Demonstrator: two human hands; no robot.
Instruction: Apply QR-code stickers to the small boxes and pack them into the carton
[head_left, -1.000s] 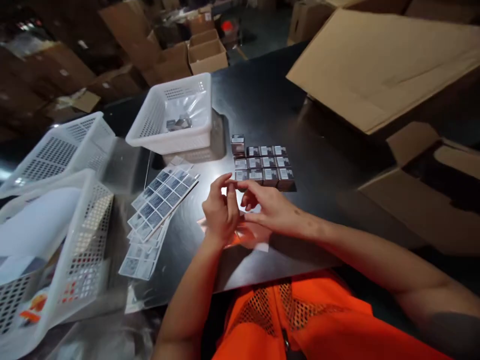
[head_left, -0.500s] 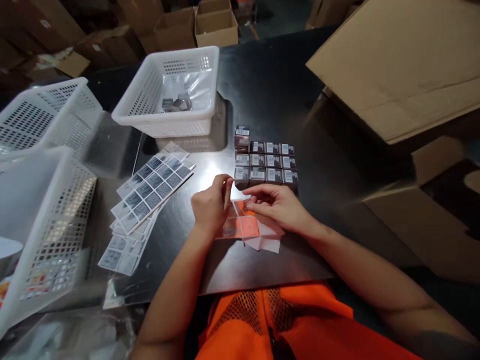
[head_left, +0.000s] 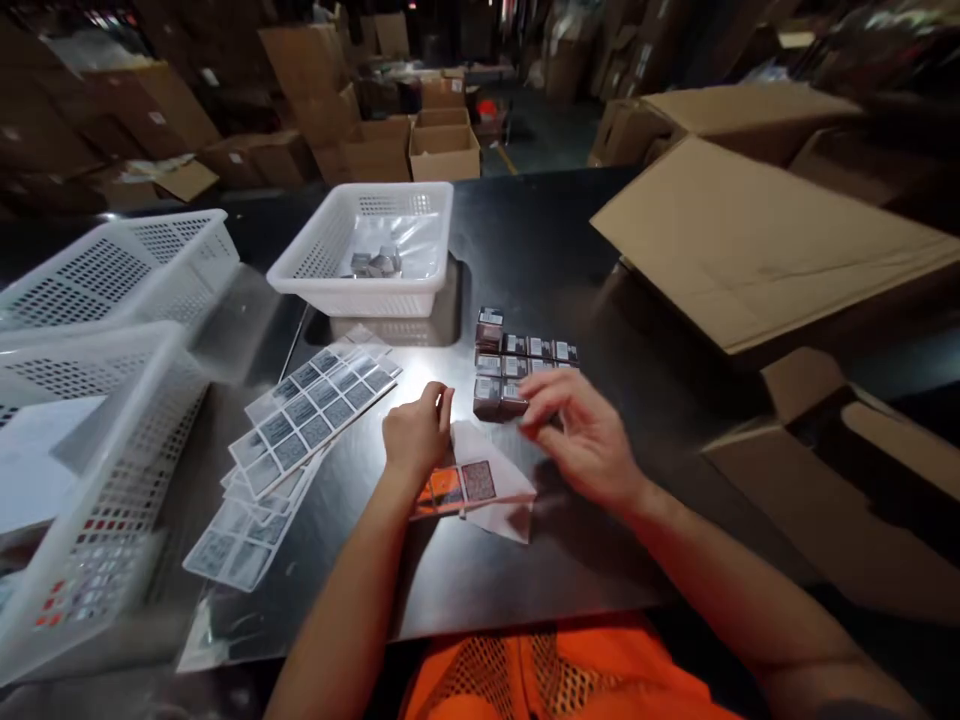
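Observation:
My left hand [head_left: 414, 432] is closed, with thumb and forefinger pinched together. Whatever is at its fingertips is too small to make out. Close by its palm and wrist lies a glossy sticker sheet [head_left: 478, 481], with orange reflecting off it and one dark printed label showing. White backing paper [head_left: 487, 452] sticks out around the sheet. My right hand [head_left: 589, 440] is slightly blurred and raised off the sheet, fingers curled toward the thumb. It is just in front of several small dark boxes [head_left: 489, 392] with barcode labels, hiding some of them. Anything in its pinch cannot be made out.
More label sheets [head_left: 315, 405] lie fanned out to the left. A white basket [head_left: 360, 298] with a few small boxes stands behind them. Other white baskets [head_left: 169, 390] line the left side. Cardboard cartons [head_left: 772, 250] occupy the right side of the metal table [head_left: 555, 590].
My right hand has lifted off the sticker sheet and moved right, toward the small boxes. The sheet has slid and turned leftward under my left hand. The camera has tilted up.

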